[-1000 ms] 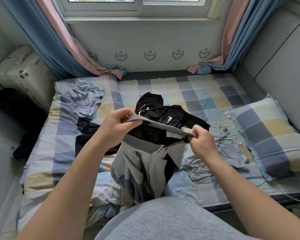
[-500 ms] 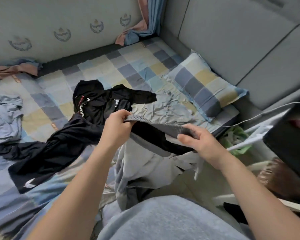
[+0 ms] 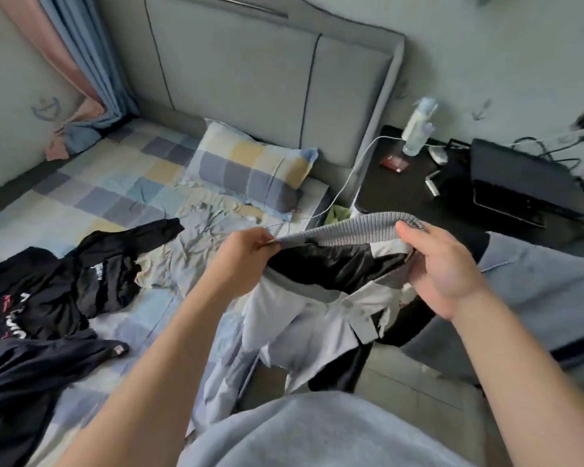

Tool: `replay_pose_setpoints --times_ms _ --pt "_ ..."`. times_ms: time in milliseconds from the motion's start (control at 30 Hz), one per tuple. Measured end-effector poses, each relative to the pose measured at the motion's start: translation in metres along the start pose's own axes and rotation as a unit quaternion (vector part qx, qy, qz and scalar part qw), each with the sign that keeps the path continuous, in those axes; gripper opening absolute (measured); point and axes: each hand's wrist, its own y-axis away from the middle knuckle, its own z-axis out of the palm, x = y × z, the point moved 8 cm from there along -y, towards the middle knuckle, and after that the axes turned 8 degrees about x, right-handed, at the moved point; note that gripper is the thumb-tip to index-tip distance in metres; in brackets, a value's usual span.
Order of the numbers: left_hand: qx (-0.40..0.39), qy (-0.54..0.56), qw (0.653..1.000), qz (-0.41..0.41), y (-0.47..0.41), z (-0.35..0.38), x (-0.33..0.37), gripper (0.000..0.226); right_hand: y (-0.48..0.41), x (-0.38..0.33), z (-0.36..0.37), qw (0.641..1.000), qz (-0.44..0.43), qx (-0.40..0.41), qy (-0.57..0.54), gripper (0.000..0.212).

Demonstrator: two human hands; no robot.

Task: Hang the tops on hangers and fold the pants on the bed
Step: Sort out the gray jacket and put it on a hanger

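Note:
I hold a grey garment [image 3: 304,318] with a ribbed grey band and black lining, stretched between both hands over the bed's right edge. My left hand [image 3: 240,257] pinches the left end of the ribbed band. My right hand [image 3: 439,264] grips the right end, thumb on top. The rest of the garment hangs down in front of me. Black clothes [image 3: 58,291] with white and red lettering lie crumpled on the checked bed [image 3: 108,190] to the left. A pale grey-blue garment [image 3: 196,237] is spread flat near the pillow. No hanger is in view.
A checked pillow [image 3: 250,166] leans at the grey headboard [image 3: 267,79]. To the right stands a black side table [image 3: 418,190] with a spray bottle [image 3: 418,126], a laptop [image 3: 520,183] and a white cable. Curtains [image 3: 78,72] hang at the far left.
My view has swung right, from the window to the headboard and side table. Both hands keep hold of the ribbed band and have carried the garment right, past the bed's edge.

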Motion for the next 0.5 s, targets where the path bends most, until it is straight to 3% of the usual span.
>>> replay_pose_setpoints --times_ms 100,167,233,300,400,500 --pt "0.018 0.031 0.999 0.031 0.02 0.048 0.047 0.02 0.023 -0.002 -0.079 0.998 -0.008 0.069 0.009 0.024" --pt "0.014 0.057 0.997 0.046 0.037 0.08 0.078 0.018 0.039 -0.003 -0.129 0.991 -0.047 0.083 0.097 0.021" --pt "-0.001 0.094 0.993 0.067 0.056 0.112 0.112 0.018 0.061 -0.007 -0.164 0.965 -0.096 0.067 0.236 0.013" --pt "-0.022 0.123 0.988 0.095 0.075 0.143 0.146 0.017 0.084 -0.006 -0.187 0.952 -0.094 0.017 0.291 0.003" --pt "-0.063 0.129 0.977 0.157 0.103 0.187 0.197 0.016 0.109 0.003 -0.226 0.934 -0.052 -0.026 0.352 0.024" --pt "-0.117 0.127 0.96 0.218 0.129 0.229 0.239 0.015 0.124 -0.002 -0.281 0.875 -0.1 0.059 0.471 0.033"
